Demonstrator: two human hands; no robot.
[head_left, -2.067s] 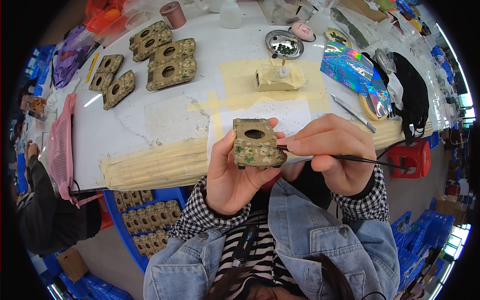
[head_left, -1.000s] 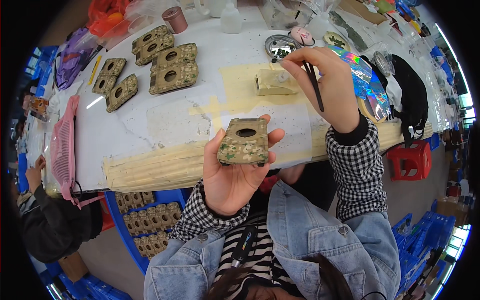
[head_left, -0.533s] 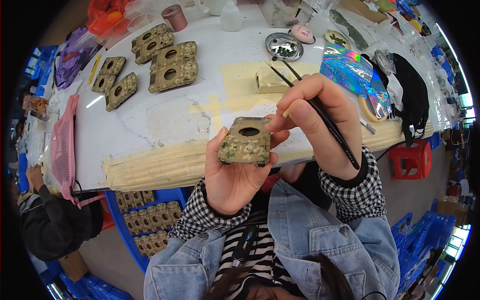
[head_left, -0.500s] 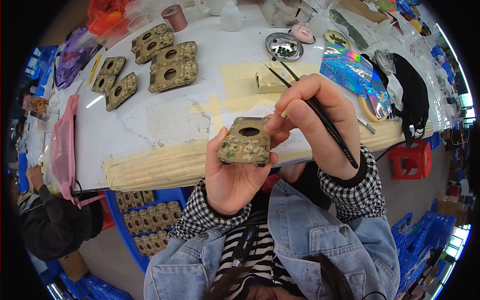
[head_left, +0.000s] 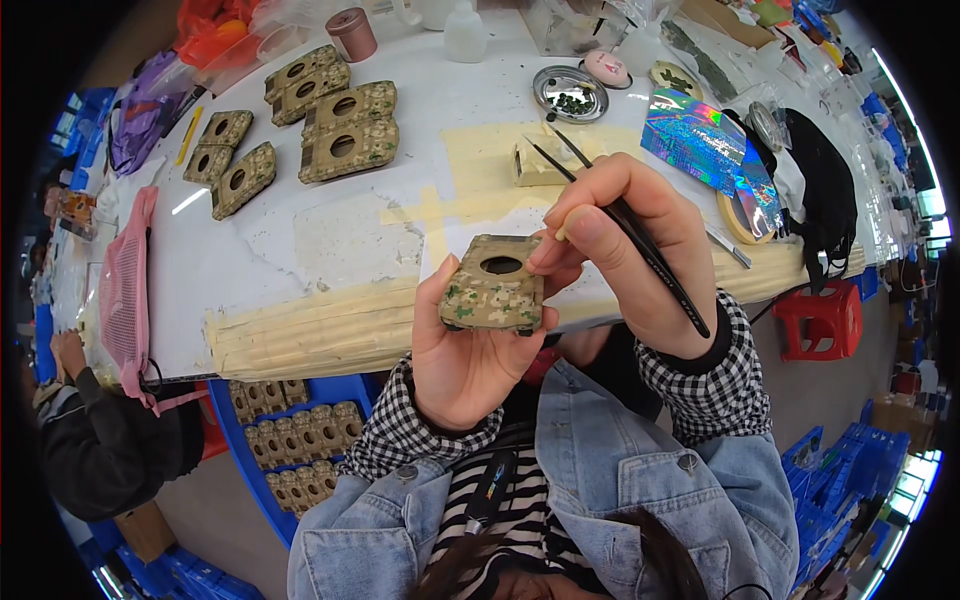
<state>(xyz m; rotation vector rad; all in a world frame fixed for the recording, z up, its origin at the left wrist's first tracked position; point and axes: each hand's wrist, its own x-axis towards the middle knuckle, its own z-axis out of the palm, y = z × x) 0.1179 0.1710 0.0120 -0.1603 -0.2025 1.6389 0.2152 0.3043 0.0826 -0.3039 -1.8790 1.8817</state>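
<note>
My left hand is closed around a model tank hull in tan and green pixel camouflage, with a round opening in its top. It is held above the table's front edge. Black tweezers lie across my right hand, gripped in its fingers, their two tips apart and pointing up toward the far left. A small cream-coloured bit shows by my right thumb; its kind is too small to make out. Some fingertips of my right hand rest at the hull's right edge.
Several similar hulls stand at the far left of the table. A metal dish with small dark green parts sits beyond my right hand, near a tan block. A blue tray of hulls is below the table edge; a red stool stands right.
My right hand and the tweezers have shifted very slightly left and down. My left hand still holds the hull in nearly the same place.
</note>
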